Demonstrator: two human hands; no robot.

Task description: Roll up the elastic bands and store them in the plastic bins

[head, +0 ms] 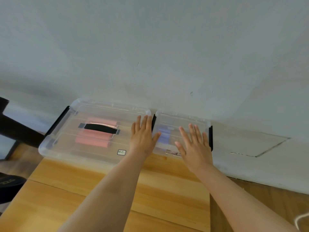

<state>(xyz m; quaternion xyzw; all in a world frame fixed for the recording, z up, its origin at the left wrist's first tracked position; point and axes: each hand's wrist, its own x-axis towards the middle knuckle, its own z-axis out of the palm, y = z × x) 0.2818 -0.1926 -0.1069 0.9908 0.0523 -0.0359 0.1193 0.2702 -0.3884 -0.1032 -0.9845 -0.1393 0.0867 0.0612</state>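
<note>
Two clear plastic bins stand side by side against the wall, both with lids on. The large bin (66, 141) on the left has a black handle and holds pink rolled bands (93, 139). The small bin (173, 119) on the right holds a purple rolled band (164, 135). My left hand (142, 136) lies flat with straight fingers on the right end of the large bin's lid, thumb reaching toward the small bin. My right hand (194, 144) lies flat, fingers spread, on the small bin's lid.
The bins sit at the far edge of a wooden table (100, 190) pushed to a grey-white wall (167, 56). Black latches clip the bins' ends. A dark object (15, 131) stands at the left beyond the table. A white cord (301, 218) lies low right.
</note>
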